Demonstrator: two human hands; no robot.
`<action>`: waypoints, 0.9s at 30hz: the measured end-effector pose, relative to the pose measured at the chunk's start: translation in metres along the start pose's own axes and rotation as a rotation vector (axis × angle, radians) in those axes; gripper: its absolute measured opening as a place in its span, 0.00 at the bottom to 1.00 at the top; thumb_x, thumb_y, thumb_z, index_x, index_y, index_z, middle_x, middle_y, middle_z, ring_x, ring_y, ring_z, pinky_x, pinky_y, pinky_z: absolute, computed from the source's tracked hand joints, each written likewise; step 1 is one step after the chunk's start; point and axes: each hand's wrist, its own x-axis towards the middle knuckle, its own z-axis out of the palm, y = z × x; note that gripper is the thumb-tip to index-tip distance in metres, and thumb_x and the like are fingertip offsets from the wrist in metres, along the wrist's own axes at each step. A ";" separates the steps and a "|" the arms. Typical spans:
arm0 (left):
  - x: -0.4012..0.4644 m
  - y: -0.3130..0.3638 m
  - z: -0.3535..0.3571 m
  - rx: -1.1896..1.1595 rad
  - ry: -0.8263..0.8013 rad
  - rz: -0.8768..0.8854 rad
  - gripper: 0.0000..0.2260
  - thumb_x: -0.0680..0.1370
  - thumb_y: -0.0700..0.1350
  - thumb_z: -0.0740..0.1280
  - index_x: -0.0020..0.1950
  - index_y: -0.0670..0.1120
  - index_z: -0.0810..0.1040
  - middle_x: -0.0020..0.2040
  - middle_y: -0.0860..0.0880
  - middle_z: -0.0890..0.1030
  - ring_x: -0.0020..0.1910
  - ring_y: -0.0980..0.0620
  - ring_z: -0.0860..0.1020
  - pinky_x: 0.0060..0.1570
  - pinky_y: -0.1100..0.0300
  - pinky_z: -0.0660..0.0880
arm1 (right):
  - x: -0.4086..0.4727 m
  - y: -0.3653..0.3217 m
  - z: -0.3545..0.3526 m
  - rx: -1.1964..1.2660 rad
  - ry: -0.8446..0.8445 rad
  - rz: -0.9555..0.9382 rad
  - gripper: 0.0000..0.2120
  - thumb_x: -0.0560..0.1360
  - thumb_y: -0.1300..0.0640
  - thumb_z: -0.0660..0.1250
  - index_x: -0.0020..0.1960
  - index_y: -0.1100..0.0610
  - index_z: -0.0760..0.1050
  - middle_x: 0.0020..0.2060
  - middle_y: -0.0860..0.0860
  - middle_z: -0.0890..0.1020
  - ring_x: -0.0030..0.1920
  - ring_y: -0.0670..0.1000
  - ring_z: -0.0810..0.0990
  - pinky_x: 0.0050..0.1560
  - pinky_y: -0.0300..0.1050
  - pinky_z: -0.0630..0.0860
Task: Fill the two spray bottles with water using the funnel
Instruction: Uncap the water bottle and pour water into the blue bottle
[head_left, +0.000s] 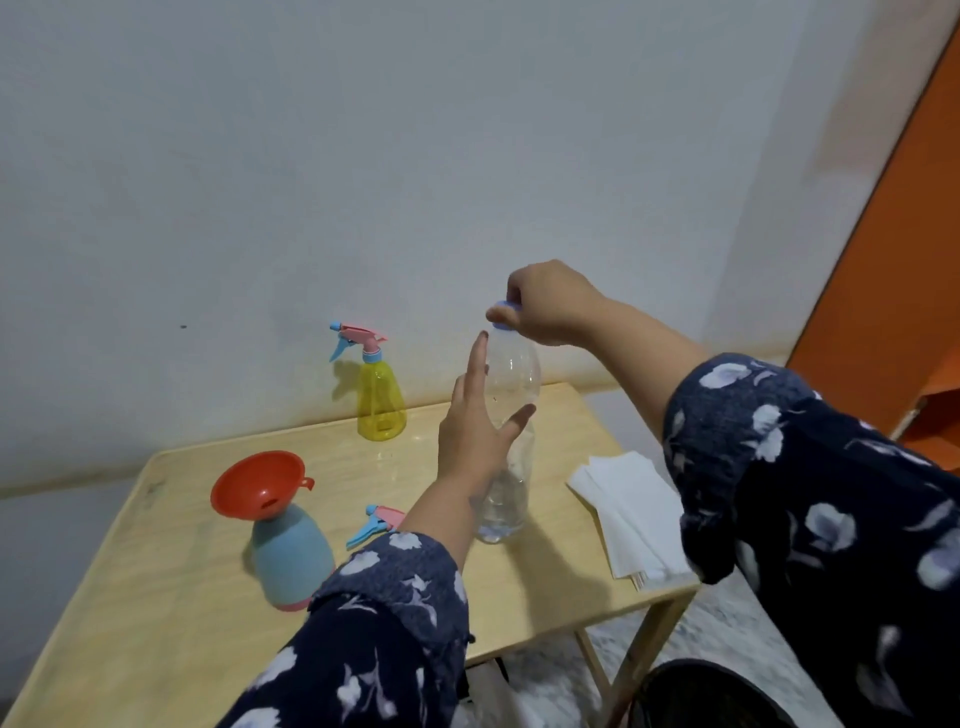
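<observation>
A clear plastic water bottle (511, 452) stands upright on the wooden table (171, 644). My right hand (545, 304) pinches its blue cap (503, 314) at the top. My left hand (475, 431) is open against the bottle's left side, fingers spread. A blue spray bottle (291, 556) with no head stands at the front left, with a red funnel (260, 486) sitting in its neck. Its pink and blue trigger head (376, 522) lies on the table beside it. A yellow spray bottle (381, 402) with its trigger head on stands at the back.
A stack of white paper napkins (631, 512) lies near the table's right edge. A pale wall runs behind the table. An orange panel (893, 291) stands at the right. A dark round object (711, 693) sits on the floor at the lower right.
</observation>
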 end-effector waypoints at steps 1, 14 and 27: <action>0.001 -0.002 -0.001 -0.015 -0.007 -0.004 0.43 0.73 0.52 0.73 0.73 0.72 0.45 0.71 0.54 0.69 0.66 0.53 0.73 0.53 0.59 0.69 | 0.000 0.002 -0.004 0.015 -0.051 -0.033 0.16 0.77 0.48 0.62 0.53 0.60 0.78 0.50 0.56 0.81 0.49 0.54 0.76 0.46 0.46 0.72; 0.004 -0.009 -0.005 -0.055 -0.041 0.005 0.45 0.72 0.52 0.74 0.68 0.78 0.42 0.71 0.52 0.69 0.69 0.53 0.70 0.57 0.60 0.66 | 0.006 -0.011 -0.012 -0.160 -0.131 -0.044 0.16 0.76 0.47 0.63 0.47 0.61 0.75 0.42 0.54 0.77 0.45 0.55 0.74 0.40 0.44 0.68; 0.006 -0.011 -0.007 -0.088 -0.070 0.026 0.45 0.73 0.48 0.75 0.70 0.75 0.45 0.71 0.52 0.69 0.68 0.53 0.70 0.56 0.59 0.66 | 0.001 0.010 -0.028 0.188 -0.122 -0.078 0.17 0.76 0.64 0.64 0.62 0.49 0.76 0.59 0.51 0.78 0.48 0.49 0.74 0.49 0.40 0.65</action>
